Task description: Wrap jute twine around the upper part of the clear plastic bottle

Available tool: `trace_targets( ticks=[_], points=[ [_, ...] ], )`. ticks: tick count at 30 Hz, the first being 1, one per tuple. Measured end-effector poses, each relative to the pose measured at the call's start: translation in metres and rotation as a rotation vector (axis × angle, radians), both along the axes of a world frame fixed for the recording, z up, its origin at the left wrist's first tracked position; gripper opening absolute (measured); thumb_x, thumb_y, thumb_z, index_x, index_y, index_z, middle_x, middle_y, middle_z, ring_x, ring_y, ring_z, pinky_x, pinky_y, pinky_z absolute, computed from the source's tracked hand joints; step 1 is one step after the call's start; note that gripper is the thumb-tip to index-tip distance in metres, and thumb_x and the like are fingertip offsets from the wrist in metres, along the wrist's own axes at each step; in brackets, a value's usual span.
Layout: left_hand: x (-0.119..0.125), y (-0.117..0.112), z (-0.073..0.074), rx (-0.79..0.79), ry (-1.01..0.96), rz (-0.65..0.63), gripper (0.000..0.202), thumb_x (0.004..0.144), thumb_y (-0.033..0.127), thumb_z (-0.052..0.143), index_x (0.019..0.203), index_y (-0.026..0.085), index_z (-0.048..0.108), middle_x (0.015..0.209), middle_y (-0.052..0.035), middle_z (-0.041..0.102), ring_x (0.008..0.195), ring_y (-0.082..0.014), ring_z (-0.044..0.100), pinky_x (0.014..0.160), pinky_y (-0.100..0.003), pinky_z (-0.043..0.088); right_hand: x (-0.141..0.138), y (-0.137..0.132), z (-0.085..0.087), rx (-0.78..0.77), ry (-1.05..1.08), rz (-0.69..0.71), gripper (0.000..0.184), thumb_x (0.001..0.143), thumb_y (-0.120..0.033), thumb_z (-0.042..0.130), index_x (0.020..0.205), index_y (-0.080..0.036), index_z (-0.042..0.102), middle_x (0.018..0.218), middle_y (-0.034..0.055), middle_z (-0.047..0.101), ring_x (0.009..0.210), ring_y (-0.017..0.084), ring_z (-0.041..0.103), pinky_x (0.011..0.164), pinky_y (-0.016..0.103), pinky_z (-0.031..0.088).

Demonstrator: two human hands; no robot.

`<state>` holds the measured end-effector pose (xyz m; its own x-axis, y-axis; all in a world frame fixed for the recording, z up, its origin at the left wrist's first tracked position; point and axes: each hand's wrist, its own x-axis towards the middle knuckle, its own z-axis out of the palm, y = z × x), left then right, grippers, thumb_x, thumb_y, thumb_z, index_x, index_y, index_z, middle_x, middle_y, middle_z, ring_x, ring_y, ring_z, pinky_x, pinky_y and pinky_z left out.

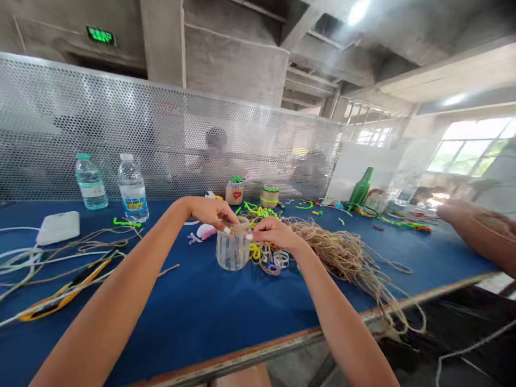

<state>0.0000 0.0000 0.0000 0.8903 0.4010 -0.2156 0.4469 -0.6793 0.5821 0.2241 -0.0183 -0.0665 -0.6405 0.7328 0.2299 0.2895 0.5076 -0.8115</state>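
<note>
The left hand (205, 212) and right hand (274, 234) held a clear glass jar (233, 251) upright on the blue counter (161, 333), their fingers (226, 229) pinching the twine band (236, 226) around its rim from both sides, steadying it. The jar looked empty. A loose heap of twine (342, 258) lay just right of the jar, with green pipe cleaners (260, 210) behind it.

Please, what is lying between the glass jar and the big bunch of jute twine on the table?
A tangle of yellow, orange and purple pipe cleaners lies there, between the glass jar and the jute twine, as the head view shows.
</note>
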Motion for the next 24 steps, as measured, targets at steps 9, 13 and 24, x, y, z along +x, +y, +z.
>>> trace_targets(
  ticks=[9,13,24],
  points=[
    [0.015,-0.012,0.0,0.11,0.008,0.166,0.036,0.08,0.045,0.055,0.072,0.012,0.066,0.067,-0.0039,0.062,0.058,-0.0108,0.047,0.054,-0.021,0.033,0.0,0.002,0.0,-0.033,-0.001,-0.016,0.028,0.068,-0.033,0.062,0.048,-0.015,0.053,0.044,-0.0049,0.043,0.042,0.006,0.032,0.045,0.023,0.022],
    [0.022,-0.017,-0.002,0.146,0.019,0.146,0.032,0.078,0.04,0.054,0.064,0.012,0.059,0.064,-0.0023,0.056,0.054,-0.01,0.043,0.051,-0.022,0.031,0.001,0.006,-0.004,-0.011,-0.016,-0.03,0.024,0.065,-0.03,0.063,0.049,-0.014,0.054,0.046,-0.0043,0.045,0.045,0.007,0.034,0.047,0.023,0.024],
    [0.033,-0.036,0.001,0.383,0.171,0.054,0.034,0.07,0.04,0.063,0.06,0.017,0.041,0.06,0.0032,0.042,0.058,-0.0113,0.041,0.052,-0.023,0.028,0.002,0.007,-0.005,-0.054,-0.008,-0.004,0.028,0.064,-0.037,0.07,0.056,-0.014,0.056,0.046,-0.0069,0.04,0.046,0.006,0.03,0.047,0.023,0.019]
  ],
)
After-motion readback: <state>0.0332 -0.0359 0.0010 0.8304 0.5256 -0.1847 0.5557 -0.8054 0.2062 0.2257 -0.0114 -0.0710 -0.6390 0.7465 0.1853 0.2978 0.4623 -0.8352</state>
